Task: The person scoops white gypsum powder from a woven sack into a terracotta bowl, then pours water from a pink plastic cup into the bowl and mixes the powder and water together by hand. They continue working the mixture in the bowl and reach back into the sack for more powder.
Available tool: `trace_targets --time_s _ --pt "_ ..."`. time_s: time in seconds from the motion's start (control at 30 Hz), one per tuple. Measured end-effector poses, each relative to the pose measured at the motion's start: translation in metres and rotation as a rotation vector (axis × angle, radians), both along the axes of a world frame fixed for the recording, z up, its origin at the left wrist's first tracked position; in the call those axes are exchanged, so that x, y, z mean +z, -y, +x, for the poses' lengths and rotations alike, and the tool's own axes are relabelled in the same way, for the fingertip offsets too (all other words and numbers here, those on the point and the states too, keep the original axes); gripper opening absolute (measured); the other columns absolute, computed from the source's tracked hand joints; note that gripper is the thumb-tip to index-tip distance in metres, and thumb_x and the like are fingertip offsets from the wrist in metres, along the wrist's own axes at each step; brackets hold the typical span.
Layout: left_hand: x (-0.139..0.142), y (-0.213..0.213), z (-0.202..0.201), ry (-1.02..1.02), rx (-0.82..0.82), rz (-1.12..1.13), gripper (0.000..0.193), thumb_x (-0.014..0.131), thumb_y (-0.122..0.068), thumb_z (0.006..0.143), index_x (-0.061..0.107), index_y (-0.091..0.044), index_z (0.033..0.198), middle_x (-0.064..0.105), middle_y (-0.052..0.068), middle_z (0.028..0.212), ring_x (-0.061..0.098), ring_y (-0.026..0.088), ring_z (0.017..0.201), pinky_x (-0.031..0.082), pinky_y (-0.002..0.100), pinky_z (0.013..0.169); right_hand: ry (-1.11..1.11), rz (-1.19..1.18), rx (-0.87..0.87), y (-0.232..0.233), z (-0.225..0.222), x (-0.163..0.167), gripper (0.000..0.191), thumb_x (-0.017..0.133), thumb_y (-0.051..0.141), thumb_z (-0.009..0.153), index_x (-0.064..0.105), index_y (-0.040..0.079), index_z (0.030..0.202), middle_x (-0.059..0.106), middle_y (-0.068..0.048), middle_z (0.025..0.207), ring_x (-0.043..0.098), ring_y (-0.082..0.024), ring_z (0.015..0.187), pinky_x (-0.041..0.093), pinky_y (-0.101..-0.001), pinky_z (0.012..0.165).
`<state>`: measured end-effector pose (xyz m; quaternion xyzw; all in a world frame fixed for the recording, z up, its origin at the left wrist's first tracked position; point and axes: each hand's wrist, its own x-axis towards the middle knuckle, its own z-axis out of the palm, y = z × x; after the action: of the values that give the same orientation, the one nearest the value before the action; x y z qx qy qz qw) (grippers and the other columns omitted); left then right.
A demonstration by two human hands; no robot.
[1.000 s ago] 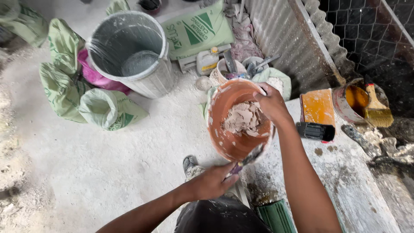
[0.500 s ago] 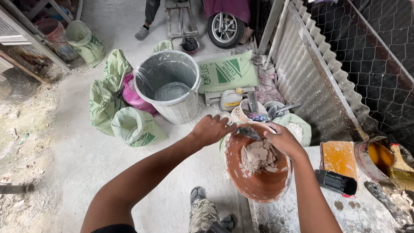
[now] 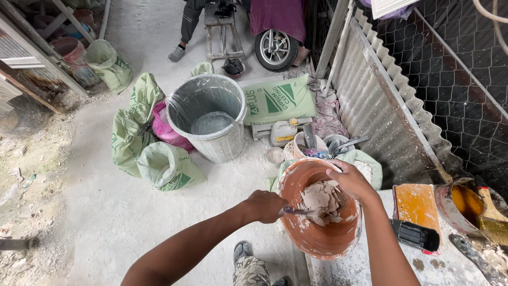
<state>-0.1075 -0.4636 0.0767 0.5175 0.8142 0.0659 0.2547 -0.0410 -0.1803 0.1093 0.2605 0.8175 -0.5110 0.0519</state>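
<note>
Left hand: point(image 3: 266, 205) lower centre of frame, fingers curled tight round the handle of a small blade tool point(image 3: 297, 211), its tip lying in the paste.
Right hand: point(image 3: 353, 181) right of centre, fingers pressed on the far rim of the orange bowl point(image 3: 317, 241), thumb side over the edge, steadying it.
Bowl: lower centre-right, tilted toward the viewer, resting at the near left edge of the dusty bench point(image 3: 370, 265).
Contents: thick grey-beige paste point(image 3: 321, 201), lumpy, heaped against the upper wall; smears on the lower wall.
Technique note: judged best to keep the rim grip firm, scrape the wall clean with the flat of the blade and fold lumps back into the heap, so nothing slops over the low edge.
Bench, right: orange block point(image 3: 416, 204), black handle point(image 3: 415, 235), tin with amber liquid point(image 3: 465, 204) and brush point(image 3: 492, 220).
Floor, middle: grey bucket point(image 3: 211, 153) holding water, centre of frame; green sacks point(image 3: 166, 169) to its left.
Far: printed green bag point(image 3: 278, 98) behind the bucket; wheel point(image 3: 274, 50) and another person's shoe point(image 3: 176, 53) at top.
</note>
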Motion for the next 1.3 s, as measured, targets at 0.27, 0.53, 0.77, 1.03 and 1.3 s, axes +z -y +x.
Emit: trace_targets --time_s 0.27,0.53,0.77,1.03,1.3 --pt "0.040 -0.009 -0.009 -0.327 0.101 0.292 0.030 0.056 -0.028 0.100 0.061 -0.008 0.122 0.070 0.015 0.102 0.073 0.034 0.089 0.059 0.048 0.067 -0.012 0.067 0.050 0.006 0.002 0.009 0.046 0.066 0.028 0.094 0.064 0.013 0.138 0.076 -0.011 0.116 0.070 -0.019 0.105 0.050 -0.0322 0.095" --pt "0.005 -0.010 -0.016 -0.239 0.187 0.072 0.030 0.055 -0.017 0.097 0.063 -0.006 0.124 0.071 0.020 0.107 0.074 0.036 0.091 0.058 0.049 0.075 -0.023 0.057 0.031 -0.001 0.004 0.006 0.047 0.066 0.031 0.095 0.063 0.012 0.138 0.076 -0.011 0.116 0.068 -0.019 0.105 0.049 -0.0320 0.095" --pt "0.016 -0.018 0.008 -0.004 0.083 -0.010 0.025 0.056 -0.027 0.096 0.068 -0.012 0.111 0.071 0.016 0.107 0.069 0.037 0.103 0.054 0.053 0.086 0.025 0.003 0.006 -0.007 0.001 -0.003 0.052 0.067 0.032 0.093 0.060 0.014 0.141 0.078 -0.014 0.112 0.071 -0.019 0.102 0.050 -0.0325 0.096" --pt "0.043 -0.016 0.004 -0.485 0.087 0.254 0.030 0.062 -0.017 0.092 0.062 -0.003 0.118 0.069 0.013 0.104 0.074 0.028 0.087 0.059 0.042 0.063 -0.005 0.016 0.024 -0.005 0.004 -0.001 0.051 0.066 0.031 0.093 0.062 0.011 0.140 0.078 -0.011 0.115 0.072 -0.019 0.102 0.051 -0.0321 0.095" --pt "0.041 -0.020 0.006 -0.237 0.152 -0.029 0.025 0.059 -0.013 0.096 0.065 -0.004 0.118 0.070 0.017 0.106 0.073 0.030 0.094 0.059 0.044 0.075 -0.034 0.073 0.040 0.000 0.008 0.010 0.049 0.066 0.032 0.094 0.064 0.010 0.138 0.077 -0.012 0.114 0.070 -0.018 0.102 0.050 -0.0319 0.095"
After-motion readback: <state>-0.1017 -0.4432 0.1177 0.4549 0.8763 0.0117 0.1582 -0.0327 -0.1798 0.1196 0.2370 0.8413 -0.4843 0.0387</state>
